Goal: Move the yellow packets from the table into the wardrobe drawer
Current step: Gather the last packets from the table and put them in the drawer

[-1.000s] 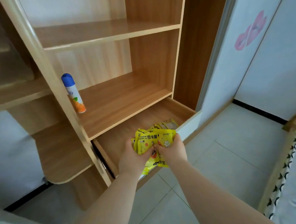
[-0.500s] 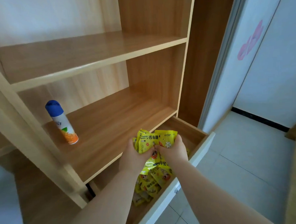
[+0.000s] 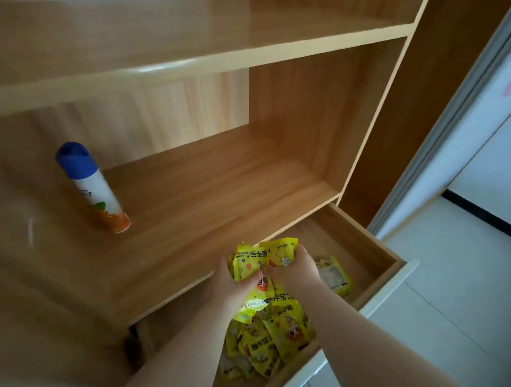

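Right now both grips meet above the open drawer (image 3: 384, 265) at 6 o'clock — the left grip (image 3: 230, 282) and the right grip (image 3: 301, 268) each curl round one bunch of yellow packets (image 3: 263, 256), squeezing it between them, and one packet dangles below. Under them a heap (image 3: 271, 343) of the same packets lies in the drawer, and a single packet (image 3: 334, 275) lies flat at the right grip's 3 o'clock — also inside. A blue-capped can (image 3: 92, 188) stands on the shelf (image 3: 207, 193) at 10 o'clock.
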